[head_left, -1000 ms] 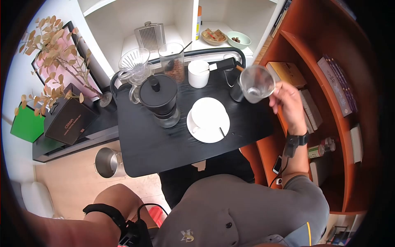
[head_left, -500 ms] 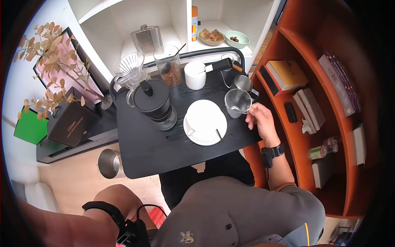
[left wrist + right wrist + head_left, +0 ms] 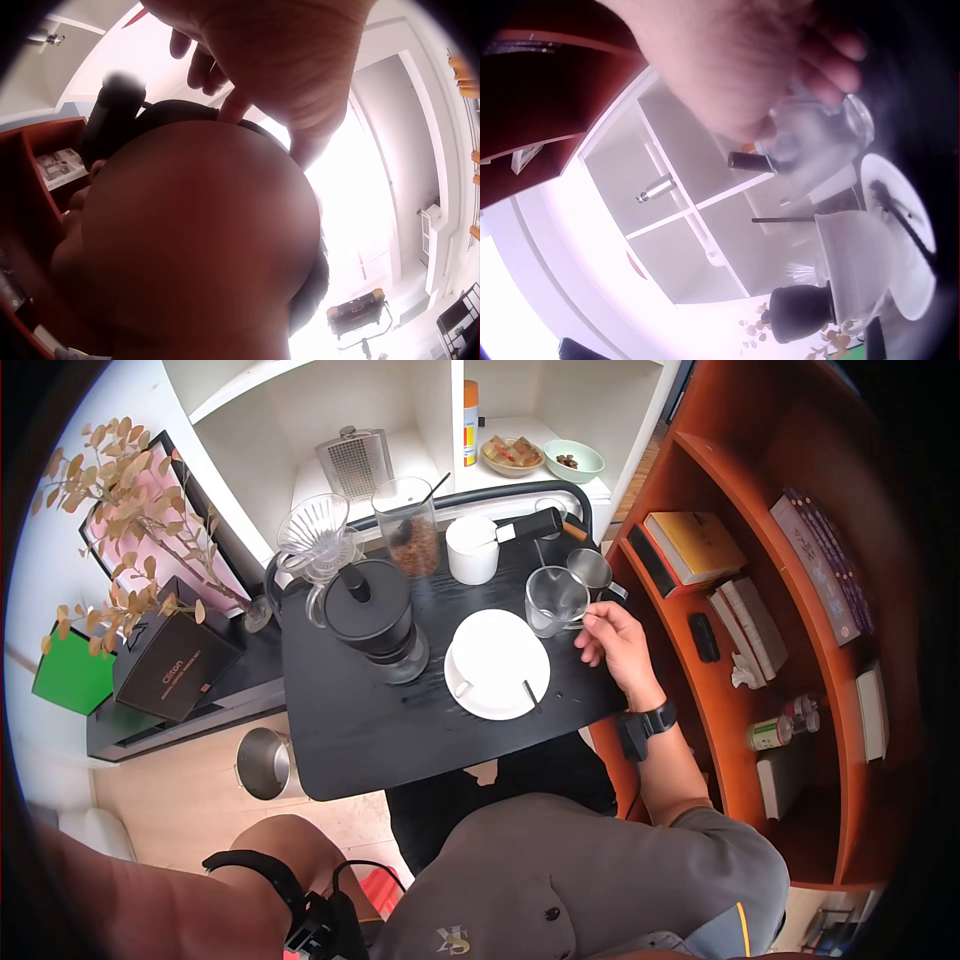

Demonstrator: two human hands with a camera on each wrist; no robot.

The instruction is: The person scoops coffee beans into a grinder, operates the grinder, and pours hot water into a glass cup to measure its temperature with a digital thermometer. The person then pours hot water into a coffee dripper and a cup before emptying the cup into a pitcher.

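Note:
My right hand (image 3: 617,647) pinches the handle of a clear glass cup (image 3: 556,598), upright at the right side of the black table (image 3: 400,745). In the right wrist view the glass cup (image 3: 810,142) shows blurred beyond the fingers. Left of it a white cup (image 3: 497,643) sits on a white saucer (image 3: 500,707) with a thin black stick (image 3: 532,695). Just behind the glass cup stands a small metal pitcher (image 3: 592,567). My left hand (image 3: 289,60) is raised to the person's head, fingertips touching the black headband (image 3: 176,112); the head view shows only the forearm.
A black-lidded coffee grinder (image 3: 370,605), glass dripper (image 3: 313,532), tall glass with brown bits (image 3: 410,540) and white canister (image 3: 472,550) with a black-handled tool stand along the back and left. A curved bookshelf (image 3: 815,690) borders the right. A metal pot (image 3: 263,762) is lower left.
My right hand has brought the glass cup left and down, from above the table's right edge to beside the white cup. The left forearm has stayed raised.

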